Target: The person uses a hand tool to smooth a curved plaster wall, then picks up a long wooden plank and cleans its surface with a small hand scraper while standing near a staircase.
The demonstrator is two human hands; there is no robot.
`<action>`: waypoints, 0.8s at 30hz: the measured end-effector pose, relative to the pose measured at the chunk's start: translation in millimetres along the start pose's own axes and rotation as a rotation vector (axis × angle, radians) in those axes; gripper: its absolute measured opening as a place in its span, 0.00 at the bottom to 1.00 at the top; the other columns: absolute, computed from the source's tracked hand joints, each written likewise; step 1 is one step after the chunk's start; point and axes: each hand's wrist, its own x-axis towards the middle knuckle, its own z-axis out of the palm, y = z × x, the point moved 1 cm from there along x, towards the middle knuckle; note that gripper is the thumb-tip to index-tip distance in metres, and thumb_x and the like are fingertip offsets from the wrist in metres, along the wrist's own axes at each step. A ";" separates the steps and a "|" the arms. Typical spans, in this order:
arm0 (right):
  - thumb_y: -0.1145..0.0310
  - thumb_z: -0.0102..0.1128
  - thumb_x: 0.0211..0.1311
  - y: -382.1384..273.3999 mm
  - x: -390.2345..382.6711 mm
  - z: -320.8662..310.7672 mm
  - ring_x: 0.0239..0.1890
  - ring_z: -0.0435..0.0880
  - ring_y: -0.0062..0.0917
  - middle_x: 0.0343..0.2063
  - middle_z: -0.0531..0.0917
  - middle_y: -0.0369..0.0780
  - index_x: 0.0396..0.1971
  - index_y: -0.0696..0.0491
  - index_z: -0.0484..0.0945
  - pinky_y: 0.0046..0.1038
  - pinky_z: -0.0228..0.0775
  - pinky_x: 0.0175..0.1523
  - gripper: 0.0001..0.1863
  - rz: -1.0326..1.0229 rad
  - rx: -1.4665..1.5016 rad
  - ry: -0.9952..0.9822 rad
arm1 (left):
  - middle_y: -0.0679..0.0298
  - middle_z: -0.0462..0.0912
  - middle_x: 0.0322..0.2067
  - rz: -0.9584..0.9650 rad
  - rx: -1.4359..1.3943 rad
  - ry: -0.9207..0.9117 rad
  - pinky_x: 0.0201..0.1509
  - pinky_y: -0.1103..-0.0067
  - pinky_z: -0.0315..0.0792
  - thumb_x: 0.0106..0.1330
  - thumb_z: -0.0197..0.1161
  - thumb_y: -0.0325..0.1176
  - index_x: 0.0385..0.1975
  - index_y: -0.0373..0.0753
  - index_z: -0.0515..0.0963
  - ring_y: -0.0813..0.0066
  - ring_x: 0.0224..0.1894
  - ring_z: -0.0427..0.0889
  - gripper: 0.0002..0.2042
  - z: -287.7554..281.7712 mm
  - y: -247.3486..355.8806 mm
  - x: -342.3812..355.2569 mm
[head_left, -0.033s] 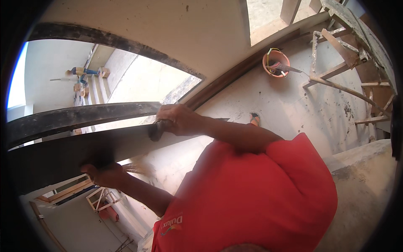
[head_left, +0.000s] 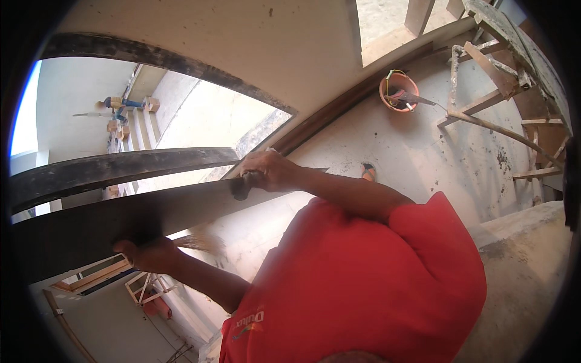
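Observation:
A long dark panel (head_left: 85, 227), grey toward its right end, runs across the left side at an angle. My right hand (head_left: 272, 169) is closed over a dark grey pad (head_left: 241, 189) against the panel's right part; whether this is cloth or sandpaper I cannot tell. Lower left, my left hand (head_left: 151, 255) is closed at the panel's lower edge. From this hand a brush (head_left: 203, 242) sticks out, its pale brown bristles pointing right; the fingers hide its handle.
Behind the panel are a dark frame bar (head_left: 127, 172) and a window opening, with a person (head_left: 118, 103) far off near steps. An orange bucket (head_left: 398, 92) holding tools stands on the stained floor. Wooden trestles (head_left: 484, 103) stand at the right, and a sandal-clad foot (head_left: 368, 172) shows below.
My right hand has slid right and slightly up along the panel with the grey pad. My left hand and the brush have barely moved.

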 end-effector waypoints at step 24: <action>0.72 0.75 0.51 -44.7 60.5 -11.7 0.39 0.87 0.45 0.34 0.87 0.45 0.39 0.55 0.83 0.41 0.78 0.46 0.15 -0.041 0.023 -0.087 | 0.49 0.86 0.54 0.377 1.094 0.187 0.57 0.68 0.80 0.82 0.47 0.54 0.59 0.34 0.78 0.59 0.53 0.87 0.27 -20.4 35.9 68.3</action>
